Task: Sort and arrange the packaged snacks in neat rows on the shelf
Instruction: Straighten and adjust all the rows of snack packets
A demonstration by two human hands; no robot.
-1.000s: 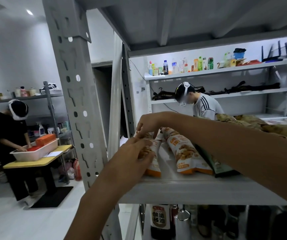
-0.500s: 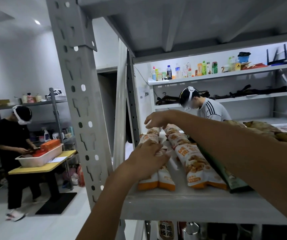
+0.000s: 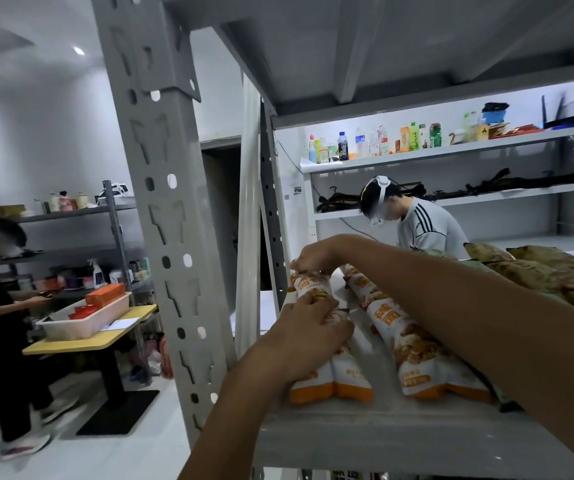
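Just right of the upright post (image 3: 171, 237), the left hand (image 3: 308, 336) is clasping the orange snack packets (image 3: 347, 372) at their near half and the right hand (image 3: 309, 259) is pinching their far end; nudging both ends evenly should be squaring them with the neighbouring packet row (image 3: 417, 344).

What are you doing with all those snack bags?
A person is tidying a grey metal shelf. The left hand grips the near end of the left row of orange-and-white snack packets, and the right hand pinches its far end. A second row of packets lies alongside, to the right.
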